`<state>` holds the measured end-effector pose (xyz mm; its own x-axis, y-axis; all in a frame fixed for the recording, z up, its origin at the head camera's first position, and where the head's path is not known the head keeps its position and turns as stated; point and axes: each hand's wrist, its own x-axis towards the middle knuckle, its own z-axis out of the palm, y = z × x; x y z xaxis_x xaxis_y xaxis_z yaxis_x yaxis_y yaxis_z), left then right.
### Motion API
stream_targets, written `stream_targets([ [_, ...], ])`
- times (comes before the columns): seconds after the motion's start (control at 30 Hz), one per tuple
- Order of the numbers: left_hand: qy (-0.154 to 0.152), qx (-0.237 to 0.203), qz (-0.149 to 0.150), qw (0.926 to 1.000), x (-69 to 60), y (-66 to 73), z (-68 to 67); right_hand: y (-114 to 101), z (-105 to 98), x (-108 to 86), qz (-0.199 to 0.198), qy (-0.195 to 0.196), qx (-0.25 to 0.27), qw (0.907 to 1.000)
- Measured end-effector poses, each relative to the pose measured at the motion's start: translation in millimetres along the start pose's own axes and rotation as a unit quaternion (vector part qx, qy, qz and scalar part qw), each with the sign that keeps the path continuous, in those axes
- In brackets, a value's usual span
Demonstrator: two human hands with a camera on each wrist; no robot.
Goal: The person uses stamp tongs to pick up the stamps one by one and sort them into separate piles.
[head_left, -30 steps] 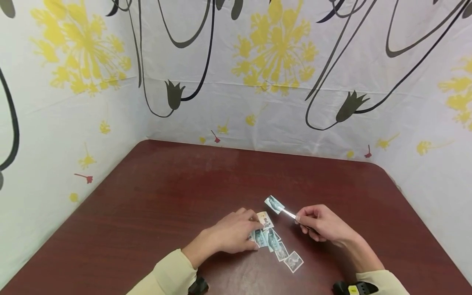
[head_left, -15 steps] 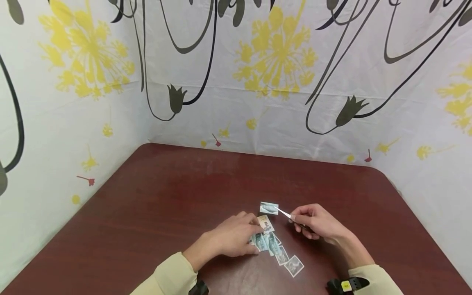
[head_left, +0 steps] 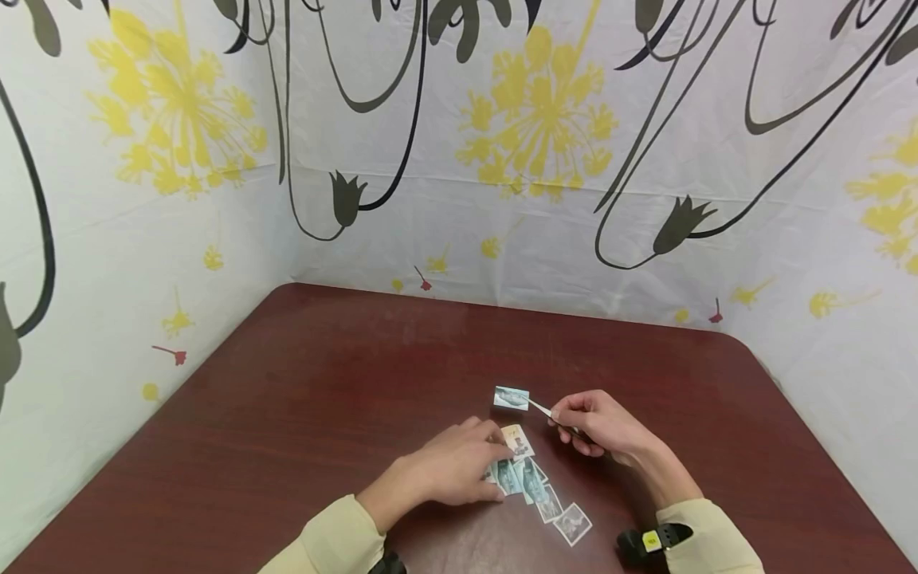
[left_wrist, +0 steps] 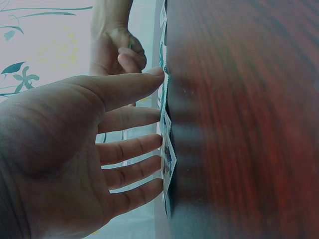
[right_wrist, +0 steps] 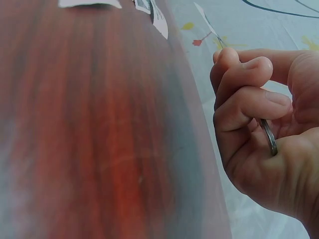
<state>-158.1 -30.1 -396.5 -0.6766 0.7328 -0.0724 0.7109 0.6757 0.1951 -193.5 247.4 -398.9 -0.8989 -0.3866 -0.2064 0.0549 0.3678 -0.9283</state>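
Note:
My right hand (head_left: 602,426) grips a pair of tweezers (head_left: 543,410), whose tips hold a blue stamp (head_left: 511,398) just above the table. Its fingers are curled round the handle, seen in the right wrist view as a dark metal end (right_wrist: 269,138). My left hand (head_left: 455,464) rests on a cluster of overlapping stamps, fingertips and thumb touching them. A yellowish stamp (head_left: 518,442) and a blue stamp (head_left: 531,481) show beside it. Grey stamps trail toward me, the nearest (head_left: 572,524) at the end. In the left wrist view, a perforated stamp (left_wrist: 168,155) lies under straight fingers.
The dark red-brown table (head_left: 344,375) has rounded far corners. A white cloth (head_left: 402,143) with yellow and grey flower prints hangs round its back and sides. A black wrist strap (head_left: 674,532) sits at the right cuff.
My right hand has moved left with the tweezers and stamp. The stamp has turned from slanted to nearly level, beyond the yellowish one. My left hand keeps its place on the cluster.

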Motion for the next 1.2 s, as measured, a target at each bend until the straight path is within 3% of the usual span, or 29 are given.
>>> stream_targets([
  [0.73,0.002,0.005,0.005,1.0000,-0.5,-1.2,0.6,-18,2,48.0,0.007,0.022,-0.009,0.9997],
  [1.2,0.004,0.022,0.012,0.9997,1.6,-2.9,1.3,-29,6,79.4,0.024,0.056,-0.011,0.9981],
])
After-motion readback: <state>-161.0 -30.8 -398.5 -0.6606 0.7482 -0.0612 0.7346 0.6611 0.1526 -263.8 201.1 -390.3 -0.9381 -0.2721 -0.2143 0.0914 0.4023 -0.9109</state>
